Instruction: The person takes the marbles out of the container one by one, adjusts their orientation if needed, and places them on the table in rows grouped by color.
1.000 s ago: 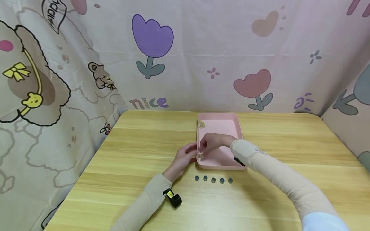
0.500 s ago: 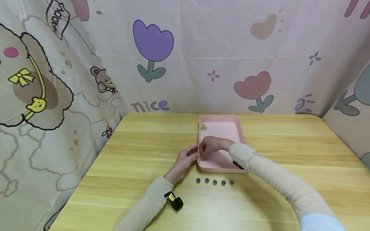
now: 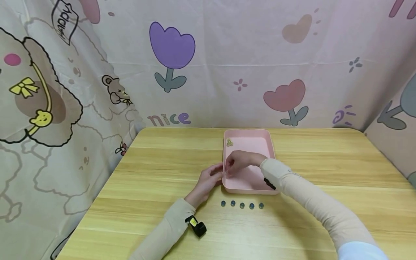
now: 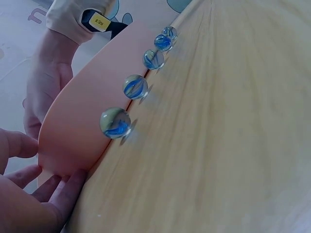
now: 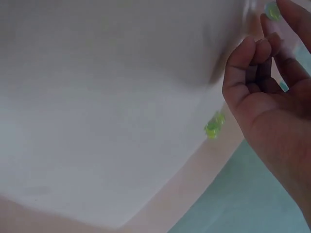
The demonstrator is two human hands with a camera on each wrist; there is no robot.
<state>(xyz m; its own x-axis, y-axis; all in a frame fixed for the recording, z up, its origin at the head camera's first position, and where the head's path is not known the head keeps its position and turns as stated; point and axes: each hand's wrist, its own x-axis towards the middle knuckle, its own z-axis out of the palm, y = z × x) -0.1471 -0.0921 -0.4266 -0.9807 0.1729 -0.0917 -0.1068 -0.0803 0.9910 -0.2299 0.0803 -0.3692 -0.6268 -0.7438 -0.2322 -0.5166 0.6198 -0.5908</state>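
Note:
My right hand [image 3: 239, 160] reaches inside the pink tray [image 3: 250, 191], near its left wall. In the right wrist view its thumb and forefinger pinch a yellow-green marble [image 5: 273, 10], while the other fingers curl toward the palm. My left hand [image 3: 205, 182] lies at the tray's left side. The left wrist view shows its extended fingers [image 4: 68, 194] touching the outside of the wall. A small cluster of yellow-green marbles [image 3: 229, 142] rests in the tray's far left corner.
In front of the tray, several clear marbles with blue swirls [image 3: 242, 205] stand in a row on the wooden table [image 3: 156, 162]. A printed cloth [image 3: 221, 43] hangs behind the table's back edge.
A second ago the marble lay by the tray's left wall beside my right fingers; now they pinch it. The right hand dipped, then rose slightly. The left hand stays against the tray.

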